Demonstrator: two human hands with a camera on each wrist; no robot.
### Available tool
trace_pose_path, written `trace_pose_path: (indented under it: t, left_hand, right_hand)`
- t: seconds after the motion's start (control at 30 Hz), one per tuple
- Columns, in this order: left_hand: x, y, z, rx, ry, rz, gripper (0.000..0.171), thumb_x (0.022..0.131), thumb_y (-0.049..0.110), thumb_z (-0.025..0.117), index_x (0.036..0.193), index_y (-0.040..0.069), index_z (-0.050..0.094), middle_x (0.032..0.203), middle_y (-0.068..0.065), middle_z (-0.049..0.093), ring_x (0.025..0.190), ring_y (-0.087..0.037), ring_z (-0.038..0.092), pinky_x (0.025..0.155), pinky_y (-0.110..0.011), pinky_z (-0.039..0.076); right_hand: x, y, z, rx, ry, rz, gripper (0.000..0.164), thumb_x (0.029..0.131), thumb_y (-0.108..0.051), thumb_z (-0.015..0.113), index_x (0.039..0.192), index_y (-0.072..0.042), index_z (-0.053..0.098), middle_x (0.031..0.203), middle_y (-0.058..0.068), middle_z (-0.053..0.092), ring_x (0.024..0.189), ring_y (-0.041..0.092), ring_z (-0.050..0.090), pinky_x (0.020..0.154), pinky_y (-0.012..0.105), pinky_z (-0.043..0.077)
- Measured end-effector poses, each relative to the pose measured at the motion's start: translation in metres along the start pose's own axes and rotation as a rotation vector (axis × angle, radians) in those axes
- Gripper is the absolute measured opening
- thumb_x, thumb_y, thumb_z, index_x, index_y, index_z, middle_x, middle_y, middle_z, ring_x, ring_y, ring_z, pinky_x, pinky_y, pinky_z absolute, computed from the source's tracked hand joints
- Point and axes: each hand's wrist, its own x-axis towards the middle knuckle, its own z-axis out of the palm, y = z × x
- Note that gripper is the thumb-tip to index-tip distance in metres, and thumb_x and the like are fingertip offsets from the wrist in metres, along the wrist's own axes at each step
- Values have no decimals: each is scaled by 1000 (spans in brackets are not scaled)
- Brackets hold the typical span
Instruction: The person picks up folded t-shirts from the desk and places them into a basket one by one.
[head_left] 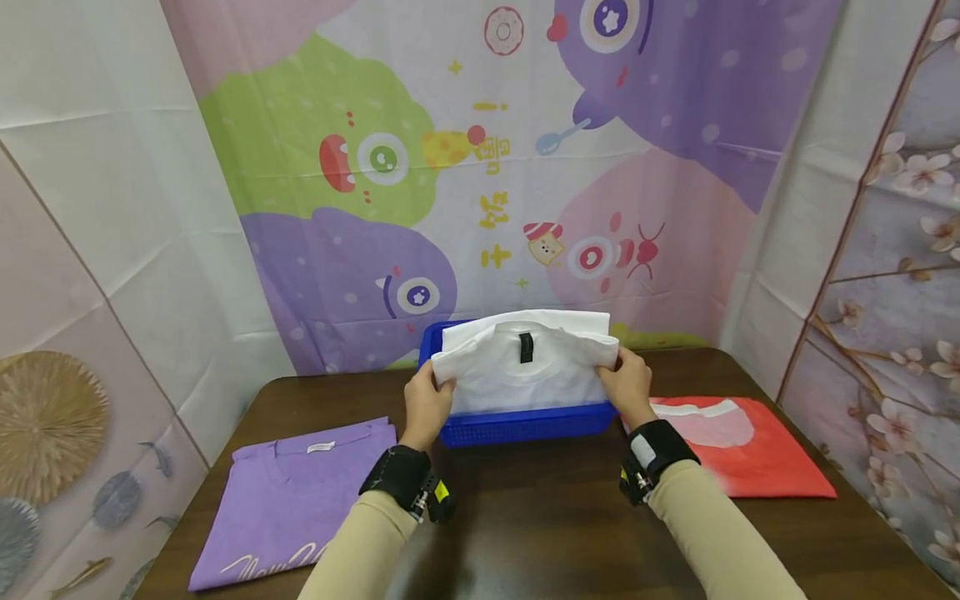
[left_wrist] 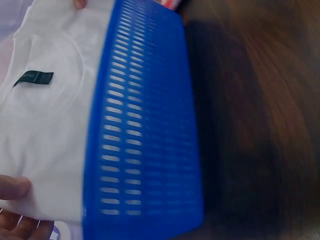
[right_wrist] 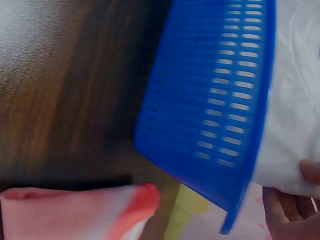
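A folded white T-shirt with a dark neck label stands partly inside a blue plastic basket, its collar end above the rim. My left hand pinches the shirt's left edge, thumb in front and fingers behind, as the left wrist view also shows. At the opposite edge my right hand pinches the cloth the same way, its thumb on the near face. Behind the gripped layer, another white layer rises above the basket. The shirt's lower part is hidden behind the slotted front wall.
A folded purple T-shirt with pale lettering lies at the left of the brown wooden table. To the right lies a folded red garment with a pink and white patch. A cartoon-printed curtain hangs behind the table.
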Motion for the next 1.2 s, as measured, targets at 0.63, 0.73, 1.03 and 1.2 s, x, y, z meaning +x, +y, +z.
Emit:
trace_pose_path:
  t: [0.63,0.73,1.03,1.2]
  left_hand:
    - [-7,-22,12,118,-103,15,20,85,2,63,100,-10,65,94,-29,71,86,-40,68,74,-49,54]
    - [-8,-23,13,142,-115,13,20,85,2,63,100,-11,65,94,-29,71,85,-39,68,74,-48,54]
    - [-8,-25,14,196,-152,-6,16,82,4,66,92,-9,67,83,-23,71,71,-30,64,64,-40,51]
    - [-7,-24,14,210,-156,-13,13,82,4,66,87,-8,67,77,-20,70,65,-25,59,59,-34,47]
  right_hand:
    - [-6,16,17,-87,-109,5,24,85,-9,61,100,10,62,100,31,68,96,46,63,83,53,48]
    - [-6,17,19,-112,-121,-9,24,84,-9,60,98,9,63,99,31,68,94,46,64,82,53,49]
    - [-6,17,21,-162,-142,-31,23,81,-10,59,95,7,64,95,29,68,93,46,63,81,54,48]
    - [-7,17,22,-175,-155,-34,23,82,-11,60,96,6,65,95,29,69,94,46,63,81,54,48]
